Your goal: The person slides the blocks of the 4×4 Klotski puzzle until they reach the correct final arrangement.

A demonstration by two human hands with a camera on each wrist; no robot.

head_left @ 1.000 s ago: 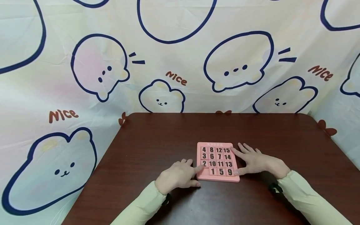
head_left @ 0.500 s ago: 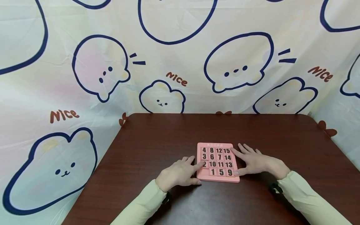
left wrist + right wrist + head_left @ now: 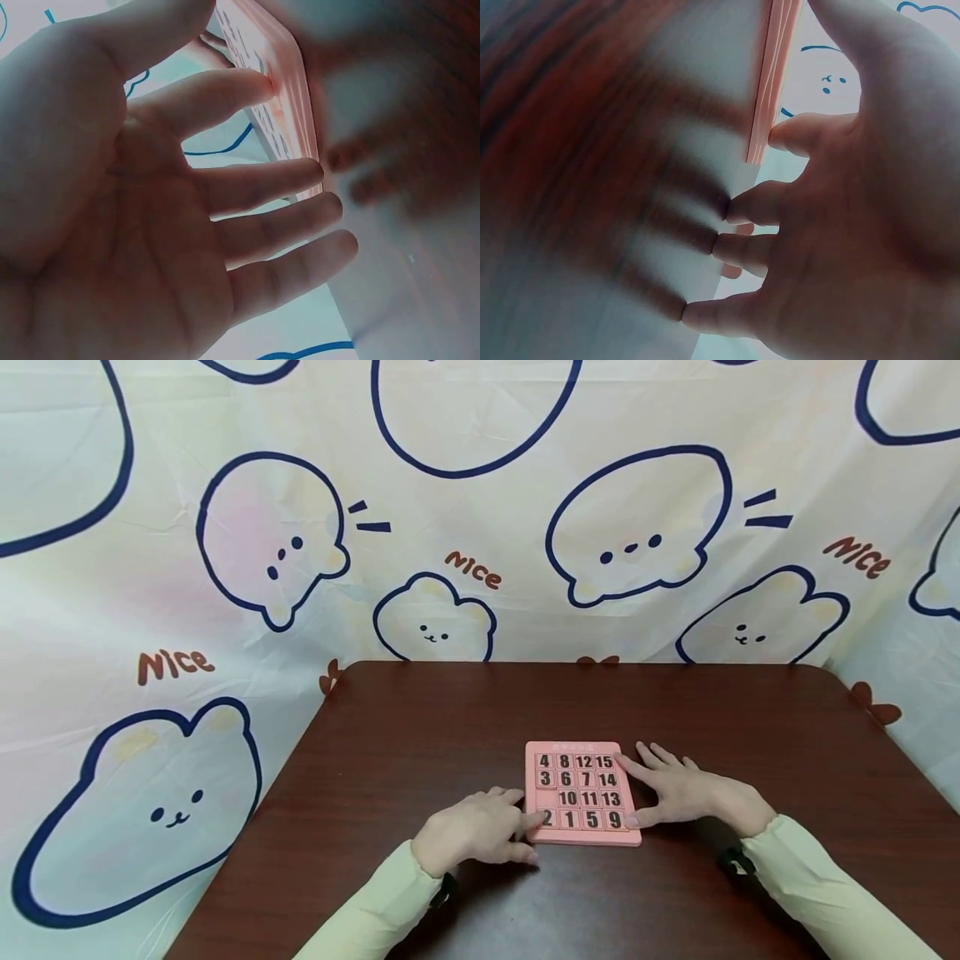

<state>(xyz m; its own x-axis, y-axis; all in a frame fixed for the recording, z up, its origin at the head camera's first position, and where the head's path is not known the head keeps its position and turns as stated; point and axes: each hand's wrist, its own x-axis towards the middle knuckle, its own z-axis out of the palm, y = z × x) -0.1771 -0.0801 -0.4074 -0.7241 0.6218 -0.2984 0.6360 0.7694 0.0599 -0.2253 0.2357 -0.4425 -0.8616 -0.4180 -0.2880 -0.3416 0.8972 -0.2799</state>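
Note:
A pink sliding number puzzle [image 3: 581, 837] lies flat on the brown table, its square tiles printed with dark numbers. The gap in the tiles [image 3: 547, 798] is in the left column, third row. My left hand [image 3: 474, 832] is at the puzzle's left side, its index fingertip on the 2 tile [image 3: 548, 819] in the bottom left corner; the thumb lies near the front edge. In the left wrist view the fingers [image 3: 262, 184] of that hand are extended. My right hand [image 3: 678, 793] is spread along the right edge, index finger and thumb touching the frame, other fingertips [image 3: 697, 315] on the table.
The dark brown table [image 3: 420, 718] stretches around the puzzle on all sides. Behind and beside it hangs a pale curtain [image 3: 450, 518] with blue cartoon outlines. Dark bands [image 3: 444, 890] sit at both wrists under light sleeves.
The 2 tile has slid down toward the person under my left index finger, from the third row to the bottom row. The gap has moved up one row. My right hand stays put.

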